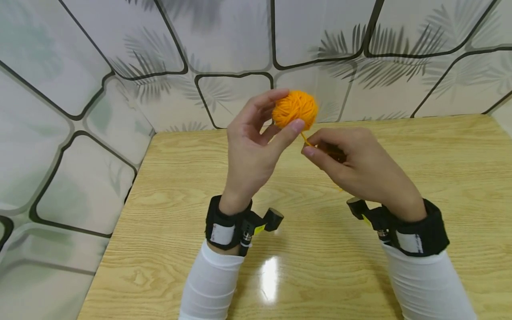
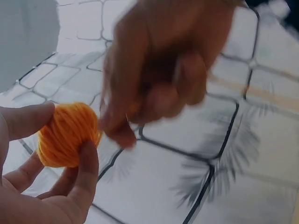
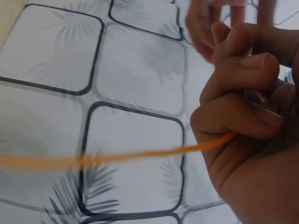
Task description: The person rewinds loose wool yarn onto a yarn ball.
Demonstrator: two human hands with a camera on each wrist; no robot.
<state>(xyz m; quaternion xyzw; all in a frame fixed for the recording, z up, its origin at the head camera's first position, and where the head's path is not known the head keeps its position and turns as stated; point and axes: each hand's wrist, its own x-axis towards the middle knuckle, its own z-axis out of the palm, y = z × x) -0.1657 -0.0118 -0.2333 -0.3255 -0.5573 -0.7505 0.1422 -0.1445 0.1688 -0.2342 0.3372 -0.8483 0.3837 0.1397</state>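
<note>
An orange ball of yarn is held up above the far part of the table by my left hand. Thumb and fingertips pinch it from its sides, and its wound strands show in the left wrist view, where the yarn ball sits between the fingers. Just right of it, my right hand pinches the yarn strand close under the ball. In the right wrist view the other fingers of the right hand curl round the strand, which trails out to the left.
A wood-grain table lies below both hands. Behind it and to the left stands a pale wall covering with dark outlines and leaf prints. Each wrist wears a black strap with a small camera.
</note>
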